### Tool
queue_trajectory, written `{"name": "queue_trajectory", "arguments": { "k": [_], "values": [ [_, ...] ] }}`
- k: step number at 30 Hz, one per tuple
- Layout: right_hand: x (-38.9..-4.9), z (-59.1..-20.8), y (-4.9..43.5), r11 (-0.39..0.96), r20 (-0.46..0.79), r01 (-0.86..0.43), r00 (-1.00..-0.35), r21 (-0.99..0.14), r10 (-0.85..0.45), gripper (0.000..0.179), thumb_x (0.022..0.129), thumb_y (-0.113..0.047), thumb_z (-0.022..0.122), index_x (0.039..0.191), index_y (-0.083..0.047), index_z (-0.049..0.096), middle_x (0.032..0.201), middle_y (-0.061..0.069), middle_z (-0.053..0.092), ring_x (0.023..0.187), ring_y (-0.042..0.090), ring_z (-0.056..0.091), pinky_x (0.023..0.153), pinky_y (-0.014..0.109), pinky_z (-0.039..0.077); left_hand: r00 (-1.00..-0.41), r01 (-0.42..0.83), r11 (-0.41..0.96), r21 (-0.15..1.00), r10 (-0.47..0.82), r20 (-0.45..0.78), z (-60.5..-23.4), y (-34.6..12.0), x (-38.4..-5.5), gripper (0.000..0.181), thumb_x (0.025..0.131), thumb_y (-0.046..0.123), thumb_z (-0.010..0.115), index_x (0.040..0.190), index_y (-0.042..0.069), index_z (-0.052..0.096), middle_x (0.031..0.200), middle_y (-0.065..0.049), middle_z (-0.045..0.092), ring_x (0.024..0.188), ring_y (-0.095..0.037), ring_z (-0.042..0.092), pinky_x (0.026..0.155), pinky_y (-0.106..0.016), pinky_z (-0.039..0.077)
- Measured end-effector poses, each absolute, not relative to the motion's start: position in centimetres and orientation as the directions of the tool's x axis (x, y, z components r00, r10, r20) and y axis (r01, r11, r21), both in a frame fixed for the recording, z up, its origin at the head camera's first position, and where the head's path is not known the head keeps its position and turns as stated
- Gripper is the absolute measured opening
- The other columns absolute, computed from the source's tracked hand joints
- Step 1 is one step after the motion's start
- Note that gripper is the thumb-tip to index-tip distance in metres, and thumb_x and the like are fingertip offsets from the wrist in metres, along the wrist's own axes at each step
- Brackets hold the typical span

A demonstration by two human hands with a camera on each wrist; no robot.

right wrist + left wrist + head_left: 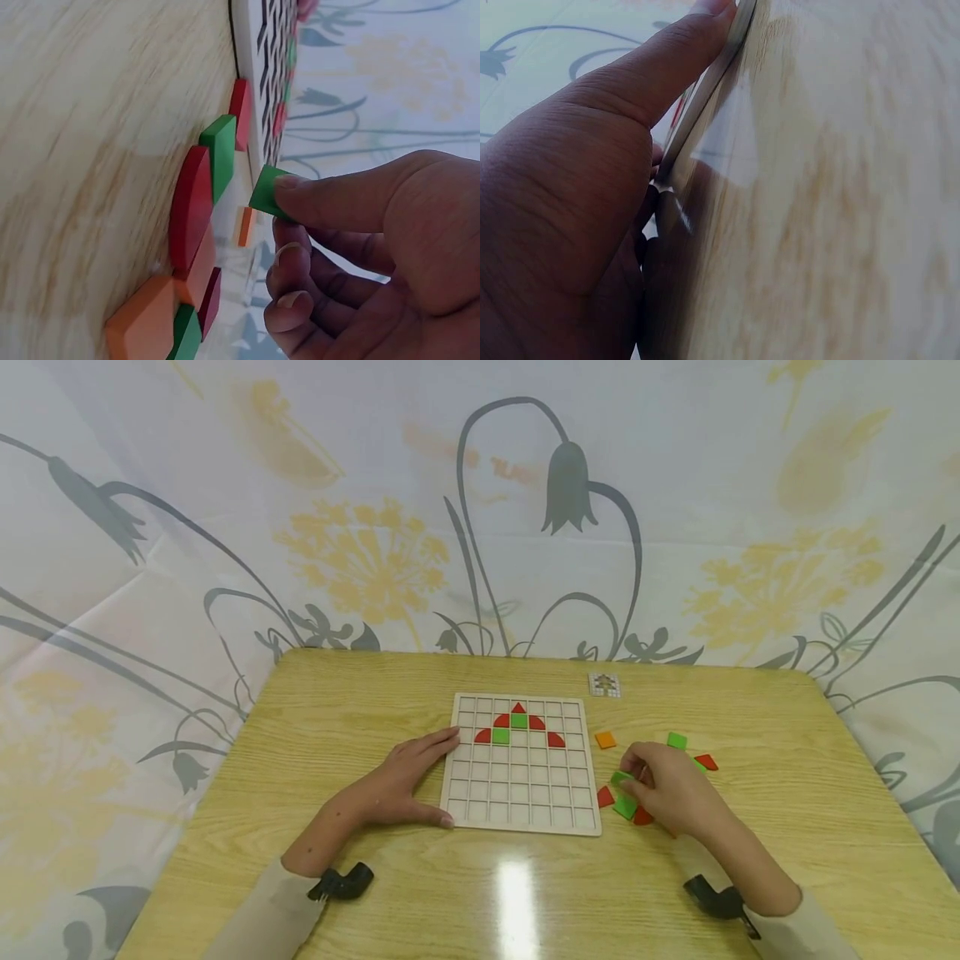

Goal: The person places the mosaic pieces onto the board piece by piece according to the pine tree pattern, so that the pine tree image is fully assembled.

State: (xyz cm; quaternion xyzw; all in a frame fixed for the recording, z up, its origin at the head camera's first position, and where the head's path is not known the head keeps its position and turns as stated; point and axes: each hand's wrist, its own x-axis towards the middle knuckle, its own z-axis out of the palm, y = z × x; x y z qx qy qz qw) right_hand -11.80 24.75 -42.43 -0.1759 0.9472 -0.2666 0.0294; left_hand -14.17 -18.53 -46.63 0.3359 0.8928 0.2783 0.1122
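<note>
A pale wooden grid board lies on the table, holding several red pieces and two green squares in its upper cells. My left hand rests along the board's left edge with its fingers stretched out; in the left wrist view the thumb touches the board's edge. Between thumb and index finger, my right hand pinches a green square tile. That hand is to the right of the board, over a loose group of tiles, among them a green tile and a red rounded tile.
Right of the board lie an orange square, a red piece and another green square. A small pattern card sits behind the board's far right corner. A flower-printed cloth hangs behind the table.
</note>
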Motion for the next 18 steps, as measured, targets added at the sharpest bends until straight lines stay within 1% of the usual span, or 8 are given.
{"name": "queue_trajectory", "arguments": {
  "k": [4, 12, 18],
  "values": [
    [-12.0, -42.0, 24.1, 0.79, 0.038, -0.319, -0.935, -0.524, -0.352, 0.013, 0.094, -0.008, 0.08, 0.098, -0.012, 0.07, 0.073, -0.007, 0.056, 0.065, 0.01, 0.051, 0.061, 0.028, 0.046, -0.751, 0.538, 0.623, 0.568, 0.66, -0.012, -46.7, -18.5, -14.2, 0.119, 0.082, 0.066, 0.083, 0.171, 0.015, 0.024, 0.178, 0.001, 0.016, 0.163, -0.028, 0.018, 0.127, -0.061, 0.018],
    [-12.8, -41.8, 22.7, 0.764, 0.107, -0.391, -0.912, -0.513, -0.395, 0.012, 0.095, -0.001, 0.074, 0.099, -0.011, 0.073, 0.09, -0.004, 0.066, 0.077, 0.01, 0.058, 0.067, 0.029, 0.053, -0.75, 0.537, 0.621, 0.571, 0.662, -0.016, -46.6, -18.5, -14.1, 0.118, 0.082, 0.064, 0.084, 0.171, 0.014, 0.024, 0.178, 0.001, 0.016, 0.163, -0.028, 0.018, 0.127, -0.061, 0.018],
    [-13.6, -41.7, 21.4, 0.741, 0.118, -0.399, -0.908, -0.541, -0.402, 0.011, 0.096, 0.001, 0.073, 0.1, -0.01, 0.073, 0.091, -0.002, 0.066, 0.076, 0.01, 0.059, 0.067, 0.03, 0.053, -0.747, 0.537, 0.617, 0.575, 0.665, -0.015, -46.5, -18.5, -14.1, 0.118, 0.083, 0.063, 0.085, 0.171, 0.014, 0.023, 0.178, 0.001, 0.015, 0.163, -0.028, 0.018, 0.127, -0.061, 0.018]
  ]
}}
